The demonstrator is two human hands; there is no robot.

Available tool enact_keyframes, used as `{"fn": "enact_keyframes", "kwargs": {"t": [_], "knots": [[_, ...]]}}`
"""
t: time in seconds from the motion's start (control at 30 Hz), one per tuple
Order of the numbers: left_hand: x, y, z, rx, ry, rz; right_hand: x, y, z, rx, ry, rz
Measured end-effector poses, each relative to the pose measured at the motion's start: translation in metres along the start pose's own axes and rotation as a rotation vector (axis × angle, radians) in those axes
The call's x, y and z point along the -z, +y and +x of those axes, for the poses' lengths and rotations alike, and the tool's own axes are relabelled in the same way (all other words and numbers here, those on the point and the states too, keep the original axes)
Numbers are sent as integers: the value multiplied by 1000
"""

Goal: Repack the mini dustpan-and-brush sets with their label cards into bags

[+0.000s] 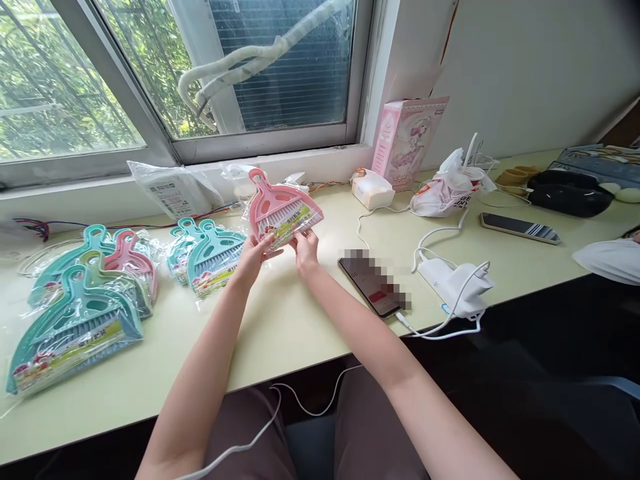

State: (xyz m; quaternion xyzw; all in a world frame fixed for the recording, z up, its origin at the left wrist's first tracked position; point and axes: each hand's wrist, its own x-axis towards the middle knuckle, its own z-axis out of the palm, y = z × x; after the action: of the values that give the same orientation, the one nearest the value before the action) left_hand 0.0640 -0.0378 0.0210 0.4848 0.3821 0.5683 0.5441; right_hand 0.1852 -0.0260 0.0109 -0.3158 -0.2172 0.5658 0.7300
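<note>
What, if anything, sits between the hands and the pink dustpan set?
Nothing visible. Both the left hand and right hand already grip the pink dustpan set by the lower edge of its wrapper, above the desk.

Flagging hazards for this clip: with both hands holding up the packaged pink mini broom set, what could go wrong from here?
1. The slick wrapper of the pink broom set, pinched only at its lower edge by the left hand and right hand, might slip.
2. If it drops, it could hit the phone lying just beside the right hand.
</note>
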Motion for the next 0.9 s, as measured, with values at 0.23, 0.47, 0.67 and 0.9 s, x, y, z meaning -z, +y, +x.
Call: {"fn": "enact_keyframes", "kwargs": {"t": [0.23, 0.47, 0.67, 0.9], "knots": [[3, -4, 2, 30, 16, -24, 2, 0, 0, -125, -72, -109], [24, 17, 2, -50, 120, -14, -3, -15, -2, -59, -264, -473], [41, 28, 4, -67, 274, -77, 1, -31, -18, 673, -200, -1114], [61, 32, 2, 22, 278, -136, 9, -34, -12, 949, -183, -1320]]}}
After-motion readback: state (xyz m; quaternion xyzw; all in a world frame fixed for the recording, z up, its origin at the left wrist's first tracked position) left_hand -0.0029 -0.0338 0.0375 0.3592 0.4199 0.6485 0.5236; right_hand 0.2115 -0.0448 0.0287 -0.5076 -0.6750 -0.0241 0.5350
